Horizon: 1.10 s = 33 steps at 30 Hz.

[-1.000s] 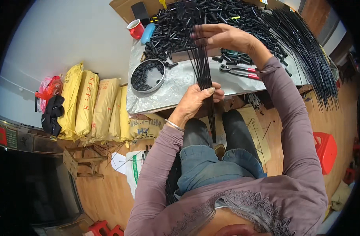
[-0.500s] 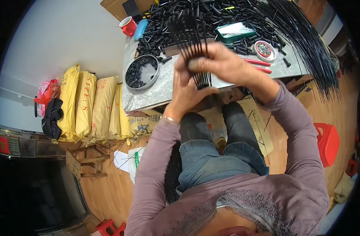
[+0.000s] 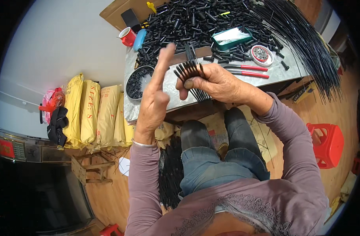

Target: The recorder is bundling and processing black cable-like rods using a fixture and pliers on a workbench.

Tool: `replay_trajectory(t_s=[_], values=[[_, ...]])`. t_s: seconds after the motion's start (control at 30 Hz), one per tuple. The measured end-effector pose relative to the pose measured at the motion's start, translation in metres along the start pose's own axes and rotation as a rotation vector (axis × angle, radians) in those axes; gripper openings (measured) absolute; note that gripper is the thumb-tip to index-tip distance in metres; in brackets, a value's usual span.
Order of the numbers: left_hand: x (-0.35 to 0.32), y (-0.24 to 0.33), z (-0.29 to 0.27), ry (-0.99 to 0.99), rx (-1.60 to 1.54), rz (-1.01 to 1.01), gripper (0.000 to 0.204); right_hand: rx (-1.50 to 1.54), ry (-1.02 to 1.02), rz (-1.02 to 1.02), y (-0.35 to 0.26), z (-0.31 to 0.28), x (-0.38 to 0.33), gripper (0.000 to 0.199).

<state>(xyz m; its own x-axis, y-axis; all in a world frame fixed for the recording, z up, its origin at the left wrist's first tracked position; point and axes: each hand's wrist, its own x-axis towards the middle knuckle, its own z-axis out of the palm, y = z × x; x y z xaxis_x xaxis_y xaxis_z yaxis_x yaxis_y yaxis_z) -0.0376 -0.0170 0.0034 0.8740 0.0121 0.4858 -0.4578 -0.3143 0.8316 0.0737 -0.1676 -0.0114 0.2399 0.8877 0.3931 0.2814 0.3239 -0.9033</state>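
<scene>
My right hand (image 3: 219,84) is closed around a bundle of thin black rods (image 3: 198,95), above the near edge of the metal-topped table. The rods fan out above the fingers, and their lower ends stick out beneath the hand. My left hand (image 3: 153,103) is raised just left of the bundle, apart from it, fingers stretched out and nothing held. Beneath that hand's edge sits a round container (image 3: 133,87) of small black rings, partly covered by it. Red-handled pliers (image 3: 248,74) lie on the table right of the bundle.
A large heap of black tube-like parts (image 3: 187,21) covers the table's back. Long black rods (image 3: 306,43) overhang its right side. A green tray (image 3: 232,38) of white strips, a small tub (image 3: 261,55) and a red mug (image 3: 127,37) stand there. Yellow sacks (image 3: 89,114) lean left; a red stool (image 3: 325,145) stands right.
My left hand has let go of the rods and moved left, its fingers straightening. The right hand keeps hold of the bundle, now slightly lower, and the rods' upper ends have tilted.
</scene>
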Motion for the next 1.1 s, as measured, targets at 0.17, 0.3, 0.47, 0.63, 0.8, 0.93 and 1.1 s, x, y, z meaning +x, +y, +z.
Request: replay_trajectory(t_s=[0.17, 0.3, 0.47, 0.63, 0.8, 0.93, 1.1], values=[[0.018, -0.003, 0.006, -0.015, -0.027, 0.056, 0.032, -0.077, 0.044, -0.016, -0.004, 0.004, 0.014, 0.036], [0.016, -0.011, 0.006, 0.151, -0.005, 0.144, 0.019, -0.253, -0.446, 0.242, 0.016, -0.074, 0.031, 0.063], [0.020, -0.013, 0.017, 0.128, -0.127, 0.076, 0.023, -1.337, 0.413, 0.514, 0.080, -0.188, 0.015, 0.020], [0.019, -0.009, 0.010, 0.132, -0.125, 0.010, 0.023, -1.445, 0.348, 0.419, 0.105, -0.197, 0.007, 0.018], [0.022, -0.008, 0.009, 0.108, -0.192, 0.002, 0.024, -1.518, 0.312, 0.324, 0.099, -0.201, 0.008, 0.012], [0.026, -0.009, 0.008, 0.107, -0.182, 0.021, 0.023, -1.630, 0.285, 0.192, 0.090, -0.202, 0.009, 0.015], [0.026, -0.012, 0.008, 0.130, -0.209, 0.042, 0.022, -0.926, 0.641, 0.133, 0.053, -0.166, 0.018, 0.021]])
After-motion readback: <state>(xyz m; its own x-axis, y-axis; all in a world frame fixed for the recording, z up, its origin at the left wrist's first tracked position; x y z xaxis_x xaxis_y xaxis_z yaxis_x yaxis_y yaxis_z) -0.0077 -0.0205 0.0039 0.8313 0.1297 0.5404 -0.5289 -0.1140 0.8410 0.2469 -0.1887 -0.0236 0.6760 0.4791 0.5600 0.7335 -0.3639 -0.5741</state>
